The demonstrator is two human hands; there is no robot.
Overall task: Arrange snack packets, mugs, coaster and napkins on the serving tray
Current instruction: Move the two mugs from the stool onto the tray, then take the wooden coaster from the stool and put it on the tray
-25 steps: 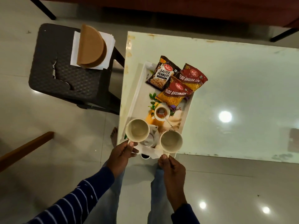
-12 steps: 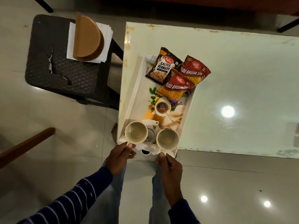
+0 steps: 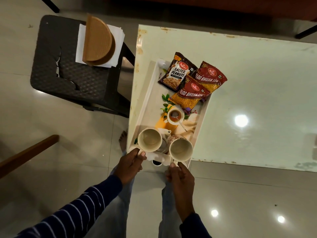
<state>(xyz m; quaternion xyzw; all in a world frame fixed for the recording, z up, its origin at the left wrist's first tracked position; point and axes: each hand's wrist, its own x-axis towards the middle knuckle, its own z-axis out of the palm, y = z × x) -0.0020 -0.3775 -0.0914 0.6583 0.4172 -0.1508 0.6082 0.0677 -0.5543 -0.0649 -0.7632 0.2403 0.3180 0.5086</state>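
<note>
Head view, desk: a pale glossy desk with worn, rust-spotted edges carries the serving tray at its near left corner, the tray's near end reaching past the desk edge.
Head view, tray: white, long and narrow, with a printed picture of tea things and leaves on its floor.
Head view, snack packets: three lie overlapping at the tray's far end. A dark salted peanuts packet is on the left; one red bhujia packet hangs over the tray's right rim; a second bhujia packet lies nearer, partly on top of both.
Head view, mugs: two cream mugs stand upright and side by side at the tray's near end, the left mug and the right mug, both showing bare insides.
Head view, left hand: fingers closed around the left mug's handle.
Head view, right hand: thumb and fingers pinched on the right mug's handle at the tray's near rim.
Head view, sleeve: dark with thin pale stripes.
Head view, chair: a dark woven chair stands left of the desk, well apart from the tray.
Head view, coaster and napkins: a brown half-round coaster rests on a stack of white napkins on the chair seat.
Head view, floor: shiny tiles with lamp reflections.
</note>
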